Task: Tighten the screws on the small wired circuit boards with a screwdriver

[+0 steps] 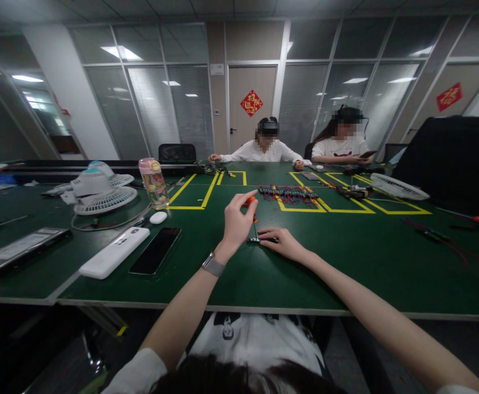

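Your left hand [238, 221] pinches the screwdriver [256, 214]; your right hand's [285, 244] fingers hold the small board [253, 240] under its tip. That one looks unfinished. Past your fingers lie more boards [290, 193], maybe done, I can't tell.

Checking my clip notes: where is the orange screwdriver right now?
In the head view, just right of the middle, the orange screwdriver is in the left hand, its tip down at the small board by the right hand.
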### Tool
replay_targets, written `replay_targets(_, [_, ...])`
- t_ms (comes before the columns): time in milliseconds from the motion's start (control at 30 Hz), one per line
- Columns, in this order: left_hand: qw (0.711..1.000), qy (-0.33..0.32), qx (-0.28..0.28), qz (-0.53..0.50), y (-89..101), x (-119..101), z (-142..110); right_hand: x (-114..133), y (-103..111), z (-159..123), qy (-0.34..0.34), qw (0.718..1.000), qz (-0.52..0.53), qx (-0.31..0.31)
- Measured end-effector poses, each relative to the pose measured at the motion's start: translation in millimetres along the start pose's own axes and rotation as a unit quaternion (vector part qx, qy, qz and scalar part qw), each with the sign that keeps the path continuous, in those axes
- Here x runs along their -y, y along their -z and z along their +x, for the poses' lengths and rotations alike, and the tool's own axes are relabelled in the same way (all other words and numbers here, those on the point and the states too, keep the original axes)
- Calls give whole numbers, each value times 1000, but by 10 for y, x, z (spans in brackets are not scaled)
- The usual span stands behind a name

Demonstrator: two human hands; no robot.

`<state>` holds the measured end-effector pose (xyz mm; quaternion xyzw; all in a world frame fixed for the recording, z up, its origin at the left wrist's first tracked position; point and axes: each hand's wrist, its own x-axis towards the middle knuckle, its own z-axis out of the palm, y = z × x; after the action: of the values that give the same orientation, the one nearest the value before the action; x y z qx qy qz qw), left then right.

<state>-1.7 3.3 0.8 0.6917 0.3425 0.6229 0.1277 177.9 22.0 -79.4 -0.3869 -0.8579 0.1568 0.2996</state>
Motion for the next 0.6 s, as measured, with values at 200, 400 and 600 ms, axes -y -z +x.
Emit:
replay_targets(200, [999, 23, -14, 37, 9, 1, 12, -11, -6, 3, 0, 1000, -2, 1])
replay_targets(400, [1000, 3, -10, 18, 5, 4, 1, -4, 0, -2, -1, 1000, 2, 0])
replay_targets(600, [999, 15, -13, 34, -7, 30, 7, -26, -10, 1, 2, 1000, -4, 3])
